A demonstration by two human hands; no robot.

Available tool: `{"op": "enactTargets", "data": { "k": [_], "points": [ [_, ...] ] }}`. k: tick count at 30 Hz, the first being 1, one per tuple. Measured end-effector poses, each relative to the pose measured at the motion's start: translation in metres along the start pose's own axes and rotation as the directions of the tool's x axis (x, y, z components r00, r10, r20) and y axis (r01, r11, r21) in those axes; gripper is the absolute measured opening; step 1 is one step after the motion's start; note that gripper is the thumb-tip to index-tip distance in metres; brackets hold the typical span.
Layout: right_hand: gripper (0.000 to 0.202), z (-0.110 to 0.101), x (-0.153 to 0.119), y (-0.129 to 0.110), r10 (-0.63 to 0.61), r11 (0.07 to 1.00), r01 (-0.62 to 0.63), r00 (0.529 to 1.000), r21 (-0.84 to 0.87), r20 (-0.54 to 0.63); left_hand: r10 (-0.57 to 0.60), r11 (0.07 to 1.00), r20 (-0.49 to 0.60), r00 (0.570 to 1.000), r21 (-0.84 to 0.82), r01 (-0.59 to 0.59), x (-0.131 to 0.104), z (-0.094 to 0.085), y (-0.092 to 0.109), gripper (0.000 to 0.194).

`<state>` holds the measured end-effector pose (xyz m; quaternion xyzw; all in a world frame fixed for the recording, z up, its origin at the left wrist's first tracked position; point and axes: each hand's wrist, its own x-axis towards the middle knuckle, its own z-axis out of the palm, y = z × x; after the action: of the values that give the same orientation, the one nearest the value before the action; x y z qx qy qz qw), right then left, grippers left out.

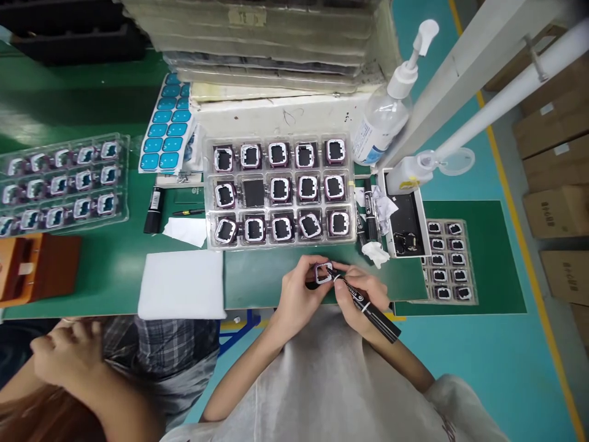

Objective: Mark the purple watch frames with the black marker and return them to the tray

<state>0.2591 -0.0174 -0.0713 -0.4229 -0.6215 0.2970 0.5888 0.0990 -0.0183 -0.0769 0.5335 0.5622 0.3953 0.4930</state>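
Between the fingertips of my left hand (297, 298) is a small square frame part (323, 273), white-rimmed with a dark purple side. My right hand (359, 298) grips a black marker pen (368, 310), its tip at the frame part's inner right edge. Whether the tip touches is too small to tell. Just beyond my hands lies a clear plastic tray (294, 244) with rows of similar frame parts; one pocket (253, 193) in its middle row has no part in it.
To the right stand a pump bottle (380, 123) and a white box (426, 236) with small black pieces. More markers (369, 209) lie beside the tray. A white foam pad (181, 285), an orange box (37, 267) and another tray (64, 184) are left, near a seated person's hands (69, 353).
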Motion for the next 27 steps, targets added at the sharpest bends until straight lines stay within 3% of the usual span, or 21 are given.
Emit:
{"op": "enactTargets", "data": {
  "k": [27],
  "points": [
    [0.021, -0.0004, 0.0002, 0.0007, -0.014, 0.994, 0.011, 0.999, -0.109, -0.030, 0.113, 0.961, -0.013, 0.994, 0.255, -0.106, -0.0054, 0.0041, -0.0044, 0.029]
  ]
}}
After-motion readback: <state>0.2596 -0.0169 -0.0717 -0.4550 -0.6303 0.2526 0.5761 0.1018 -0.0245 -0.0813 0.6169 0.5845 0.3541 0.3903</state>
